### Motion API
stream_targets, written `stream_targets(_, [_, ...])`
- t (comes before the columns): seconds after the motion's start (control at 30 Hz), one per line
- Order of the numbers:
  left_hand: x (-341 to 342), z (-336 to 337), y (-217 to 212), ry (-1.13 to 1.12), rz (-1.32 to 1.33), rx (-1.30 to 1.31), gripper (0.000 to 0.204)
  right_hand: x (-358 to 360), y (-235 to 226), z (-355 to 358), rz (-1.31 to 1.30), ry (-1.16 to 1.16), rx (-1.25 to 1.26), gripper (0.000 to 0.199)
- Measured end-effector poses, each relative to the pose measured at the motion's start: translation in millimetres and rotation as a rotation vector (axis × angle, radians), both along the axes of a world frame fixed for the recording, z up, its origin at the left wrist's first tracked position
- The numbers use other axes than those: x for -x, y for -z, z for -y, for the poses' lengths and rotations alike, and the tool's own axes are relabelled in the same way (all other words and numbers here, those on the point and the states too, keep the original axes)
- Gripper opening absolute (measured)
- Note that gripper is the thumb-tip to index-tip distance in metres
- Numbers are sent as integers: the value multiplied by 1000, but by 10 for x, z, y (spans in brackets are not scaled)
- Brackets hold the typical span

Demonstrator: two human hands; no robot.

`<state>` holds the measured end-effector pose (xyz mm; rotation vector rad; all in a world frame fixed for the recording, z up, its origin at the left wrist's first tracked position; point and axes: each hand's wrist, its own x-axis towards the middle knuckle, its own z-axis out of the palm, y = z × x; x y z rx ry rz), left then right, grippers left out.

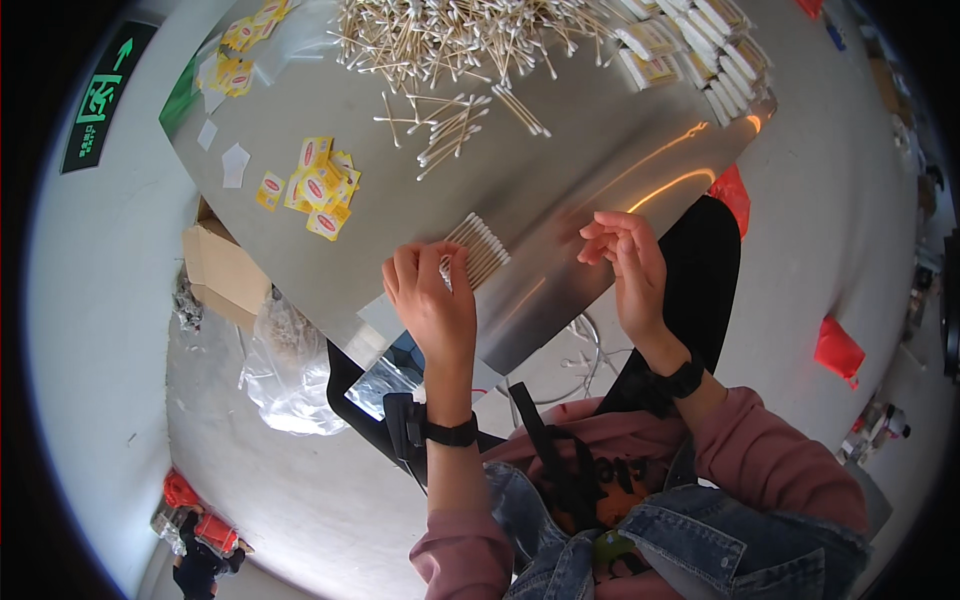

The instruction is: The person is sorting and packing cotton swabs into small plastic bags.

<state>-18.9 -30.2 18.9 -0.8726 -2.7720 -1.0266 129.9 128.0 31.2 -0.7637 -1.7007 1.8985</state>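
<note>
Left hand: I see its fingers curled over the near end of the swab bundle, pinning it to the tray.
Bundle axis: runs from near-left to far-right, tips fanned past my fingertips.
Right hand: empty, fingers loosely spread, hovering just right of the bundle.
Nearer hand: left, touching.
Textures: thin wooden sticks, white cotton tips, glossy metal sheet.
Far: loose swab pile; yellow labels on the left.
</note>
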Motion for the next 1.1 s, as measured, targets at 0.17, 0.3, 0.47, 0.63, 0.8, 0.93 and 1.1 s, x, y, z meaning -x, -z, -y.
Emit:
stream_targets(0.17, [-22, -10, 18, 1, 16, -13, 8, -61, -21, 31, -1, -16, 29, 34])
stream_targets(0.3, [-20, -18, 38, -27, 56, -62, 8, -36, -14, 75, 6, -42, 64, 33])
stream_targets(0.47, [-1, -34, 32, -9, 53, -27, 9, -12, -37, 118, 16, -58, 79, 33])
stream_targets(0.63, [-1, -29, 53, 5, -29, 82, 11, -10, -48, 148, 8, -81, 78, 33])
stream_targets(0.8, [-28, -32, -45, -31, -57, 59, 7, 21, -91, 228, -40, -84, 117, 31])
stream_targets(0.93, [-163, -3, -179, 44, -55, -46, 11, 89, -260, 344, 14, -185, 368, 29])
stream_targets(1.1, [-639, 8, -403, 280, 217, -257, 18, -22, -323, 347, 56, -308, 451, 17])
